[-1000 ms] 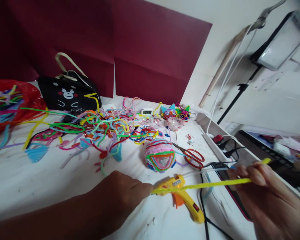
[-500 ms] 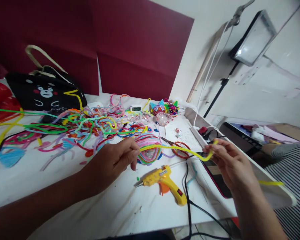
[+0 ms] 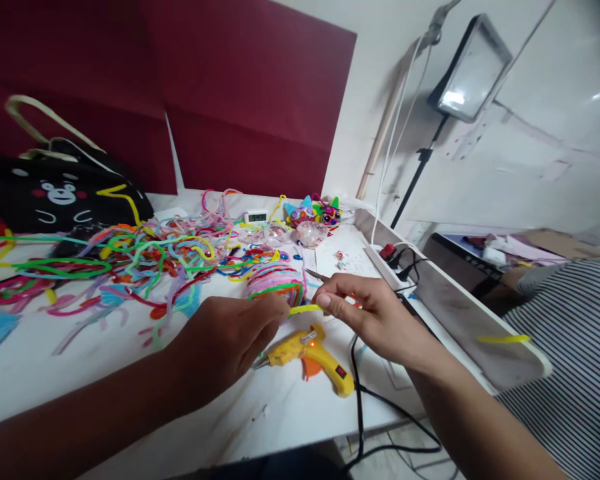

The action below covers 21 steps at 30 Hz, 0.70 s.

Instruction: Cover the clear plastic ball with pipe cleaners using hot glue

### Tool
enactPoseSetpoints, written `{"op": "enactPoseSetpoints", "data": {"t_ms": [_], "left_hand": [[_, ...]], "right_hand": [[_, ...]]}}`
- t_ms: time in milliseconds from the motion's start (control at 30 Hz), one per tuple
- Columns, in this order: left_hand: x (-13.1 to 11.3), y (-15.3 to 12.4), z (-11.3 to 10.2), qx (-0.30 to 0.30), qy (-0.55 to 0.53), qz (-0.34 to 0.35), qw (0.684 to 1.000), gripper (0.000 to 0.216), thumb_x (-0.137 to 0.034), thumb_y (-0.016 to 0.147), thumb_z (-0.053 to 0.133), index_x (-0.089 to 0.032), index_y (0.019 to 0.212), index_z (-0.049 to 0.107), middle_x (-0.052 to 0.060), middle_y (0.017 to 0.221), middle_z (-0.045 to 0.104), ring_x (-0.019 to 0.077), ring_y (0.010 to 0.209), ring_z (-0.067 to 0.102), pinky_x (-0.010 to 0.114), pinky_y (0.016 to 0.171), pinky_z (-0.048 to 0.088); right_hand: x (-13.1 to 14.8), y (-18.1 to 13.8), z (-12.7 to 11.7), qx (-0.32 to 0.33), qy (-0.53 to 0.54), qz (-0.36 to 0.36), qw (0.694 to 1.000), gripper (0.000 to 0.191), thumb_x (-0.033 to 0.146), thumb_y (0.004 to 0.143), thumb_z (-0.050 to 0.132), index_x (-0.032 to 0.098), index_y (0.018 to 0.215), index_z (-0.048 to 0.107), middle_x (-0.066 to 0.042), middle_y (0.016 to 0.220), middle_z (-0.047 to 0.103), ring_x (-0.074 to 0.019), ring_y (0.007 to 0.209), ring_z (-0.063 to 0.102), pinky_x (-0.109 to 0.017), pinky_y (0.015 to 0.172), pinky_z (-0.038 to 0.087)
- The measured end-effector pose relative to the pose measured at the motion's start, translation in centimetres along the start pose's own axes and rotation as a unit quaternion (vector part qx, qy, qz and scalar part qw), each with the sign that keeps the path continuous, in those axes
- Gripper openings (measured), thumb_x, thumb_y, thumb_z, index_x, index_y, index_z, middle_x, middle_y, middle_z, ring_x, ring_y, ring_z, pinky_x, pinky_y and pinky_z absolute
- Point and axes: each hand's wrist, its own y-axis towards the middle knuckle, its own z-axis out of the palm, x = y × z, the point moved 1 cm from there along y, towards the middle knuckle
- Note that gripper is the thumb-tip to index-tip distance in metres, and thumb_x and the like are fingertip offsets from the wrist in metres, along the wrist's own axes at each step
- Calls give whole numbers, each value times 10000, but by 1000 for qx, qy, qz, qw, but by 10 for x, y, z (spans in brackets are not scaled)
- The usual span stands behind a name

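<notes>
A fuzzy yellow pipe cleaner (image 3: pixel 305 309) stretches between my two hands, only a short length of it showing. My left hand (image 3: pixel 243 333) is closed on one part, its fingertips mostly turned from view. My right hand (image 3: pixel 363 313) pinches it with thumb and forefinger a little to the right. Just behind them sits a rounded piece wrapped in rows of coloured pipe cleaners (image 3: pixel 276 283), partly covered by my left hand. Below my hands a yellow glue gun (image 3: pixel 307 353) lies on its side, nozzle to the left. Scissors (image 3: pixel 317 274) are mostly hidden behind my right hand.
Tangled pipe cleaners (image 3: pixel 165 250) spread over the table's left side. At the back are a black bag (image 3: pixel 63 190), a small digital clock (image 3: pixel 256 217) and two colourful animal heads (image 3: pixel 329 212). A power strip (image 3: pixel 384 265) and black cord (image 3: pixel 359 407) lie right.
My right hand has moved left, close to my left hand, so the visible stretch of yellow pipe cleaner is much shorter. The whole view has shifted slightly to the right.
</notes>
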Motion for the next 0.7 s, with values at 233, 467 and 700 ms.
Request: {"op": "enactPoseSetpoints", "data": {"t_ms": [233, 467, 700], "left_hand": [[0, 1, 4, -37, 50, 91, 994, 150, -202, 986, 391, -204, 872, 490, -72, 563, 516, 78, 440, 435, 213, 472, 267], [-1, 8, 4, -1, -13, -7, 1000, 203, -248, 997, 375, -193, 893, 540, -63, 606, 577, 70, 474, 501, 193, 497, 316], [10, 17, 4, 9, -165, -120, 979, 269, -319, 951, 465, -172, 770, 599, -77, 532, 545, 55, 437, 434, 167, 467, 315]], "right_hand": [[-11, -3, 6, -15, 46, 42, 998, 296, 399, 962, 497, 180, 770, 552, 17, 672, 553, -105, 621, 484, -227, 571, 379], [-18, -2, 13, -47, 122, 70, 989, 337, 476, 972, 481, 188, 809, 547, 19, 655, 568, -102, 562, 515, -223, 545, 417], [-9, 4, 16, -53, -63, -165, 983, 118, 231, 947, 566, 197, 960, 679, -49, 826, 669, -149, 755, 613, -267, 682, 480]]}}
